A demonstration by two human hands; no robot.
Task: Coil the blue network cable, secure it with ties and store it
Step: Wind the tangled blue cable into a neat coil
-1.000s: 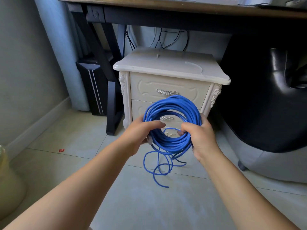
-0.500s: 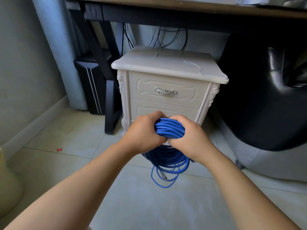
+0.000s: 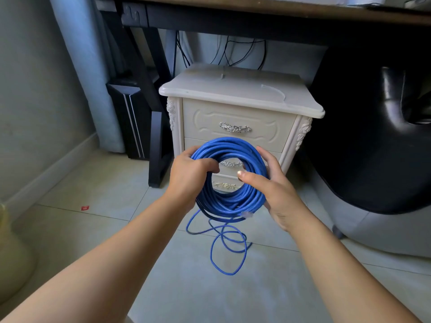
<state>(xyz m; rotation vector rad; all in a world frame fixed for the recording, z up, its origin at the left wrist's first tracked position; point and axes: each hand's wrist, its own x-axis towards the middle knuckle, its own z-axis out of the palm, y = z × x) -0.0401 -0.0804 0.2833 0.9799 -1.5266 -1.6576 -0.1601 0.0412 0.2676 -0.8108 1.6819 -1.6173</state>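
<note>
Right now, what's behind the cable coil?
Through the blue cable coil, the cabinet lower drawer handle shows. The rest of that drawer front is covered by coil and both hands.

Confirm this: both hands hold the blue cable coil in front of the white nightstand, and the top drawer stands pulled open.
Wrong on the drawer. In the head view the nightstand's top drawer is shut, flush with the front. The rest holds: the left hand and right hand hold the blue cable coil in front of it.

Readable text: none that I can make out.
Red scrap on the floor, left: too small to read.
Nightstand: carved ornament only, no lettering.
</note>
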